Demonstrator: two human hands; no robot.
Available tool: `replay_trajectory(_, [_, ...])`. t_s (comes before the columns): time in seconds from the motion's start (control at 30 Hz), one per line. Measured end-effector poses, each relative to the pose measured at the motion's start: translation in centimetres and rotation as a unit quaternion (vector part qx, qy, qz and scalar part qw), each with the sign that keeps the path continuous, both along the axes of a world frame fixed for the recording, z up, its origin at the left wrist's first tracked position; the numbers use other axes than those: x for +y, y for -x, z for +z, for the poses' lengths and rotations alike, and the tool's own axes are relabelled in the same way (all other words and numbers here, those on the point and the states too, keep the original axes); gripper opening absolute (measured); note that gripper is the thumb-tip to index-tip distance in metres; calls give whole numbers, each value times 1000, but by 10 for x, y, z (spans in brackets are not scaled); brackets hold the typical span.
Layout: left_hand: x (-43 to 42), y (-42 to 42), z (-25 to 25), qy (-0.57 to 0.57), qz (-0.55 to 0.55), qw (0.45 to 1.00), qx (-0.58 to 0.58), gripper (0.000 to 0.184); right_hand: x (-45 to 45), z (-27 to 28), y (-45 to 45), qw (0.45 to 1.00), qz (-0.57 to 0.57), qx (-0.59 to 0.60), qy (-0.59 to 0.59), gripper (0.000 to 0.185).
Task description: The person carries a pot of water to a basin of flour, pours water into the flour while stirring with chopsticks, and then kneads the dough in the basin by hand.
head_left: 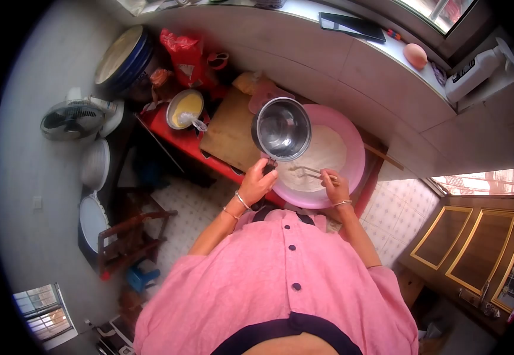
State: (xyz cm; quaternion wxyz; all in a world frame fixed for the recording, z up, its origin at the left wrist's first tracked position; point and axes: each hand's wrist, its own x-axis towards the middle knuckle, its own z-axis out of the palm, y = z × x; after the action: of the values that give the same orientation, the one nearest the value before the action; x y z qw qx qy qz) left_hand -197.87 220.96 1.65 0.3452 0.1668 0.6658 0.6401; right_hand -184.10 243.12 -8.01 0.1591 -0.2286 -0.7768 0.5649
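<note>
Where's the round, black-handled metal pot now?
In the head view, the round, black-handled metal pot is in the left hand, overlapping the left side of the round pink basin.

A saucepan (282, 129) of shiny metal, its inside smooth and mirror-like, with a dark handle (269, 167) that looks like plastic. A basin (357, 158) of smooth pink plastic with a soft sheen, holding matt, fine-looking pale powder (329, 147). Slim chopsticks (309, 170) that look wooden. A board (227, 133) of worn, matt wood on a surface (161, 125) with a smooth red covering. A crinkled, glossy red plastic bag (185, 56). A shirt (251, 272) of matt, lightly creased pink cloth with dark, smooth buttons (292, 247). Smooth, faintly glossy wall tiles (304, 53). A brown, wood-look cabinet (437, 239) with shiny gold trim.
</note>
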Motion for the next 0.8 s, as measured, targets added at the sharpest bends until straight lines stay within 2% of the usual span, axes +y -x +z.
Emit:
replay_trajectory(0.03, [-3, -3, -3, -2, 6, 1000, -7, 13, 17, -3, 2, 994, -60, -39, 79, 22])
replay_trajectory(0.1, [-8, -10, -3, 4, 9, 1000, -9, 13, 50, 14, 8, 996, -71, 14, -61, 20])
replay_trajectory(0.23, [-9, -16, -8, 16, 1, 1000, -4, 13, 75, 11, 6, 987, -116, 6, -112, 19])
replay_trajectory(0.3, [-11, -21, -8, 19, 8, 1000, -5, 13, 42, -3, -1, 952, -74, 46, -292, 18])
replay_trajectory(0.37, [-11, -21, -7, 22, 16, 1000, -6, 13, 10, 8, -6, 980, -27, 37, -193, 16])
replay_trajectory(0.4, [-13, -23, -5, 25, 19, 999, -10, 13, -5, 14, -9, 981, -23, 36, -191, 16])
replay_trajectory(0.47, [-15, -23, -5, 30, 21, 999, -13, 13, -24, 23, -13, 999, 38, -18, 12, 17])
replay_trajectory(0.57, [-15, -23, -4, 16, 58, 998, -12, 13, -19, 2, -12, 996, 84, -19, -11, 18])
replay_trajectory(0.6, [-14, -22, -2, 18, 63, 998, -16, 13, -5, -5, -5, 986, 16, -24, 164, 20])
replay_trajectory(0.67, [-17, -16, -1, 20, 73, 997, -19, 13, 38, -9, 7, 1000, -22, -9, 6, 23])
replay_trajectory(0.73, [-24, -12, -6, 33, 60, 998, 5, 12, 63, 12, 21, 997, -51, 5, -62, 23])
replay_trajectory(0.77, [-24, -11, -3, 31, 61, 998, 5, 12, 67, 10, 28, 997, -50, 6, -64, 23])
replay_trajectory(0.8, [-23, -9, 4, 37, 65, 997, 5, 12, 71, 2, 35, 993, -96, 28, -65, 22])
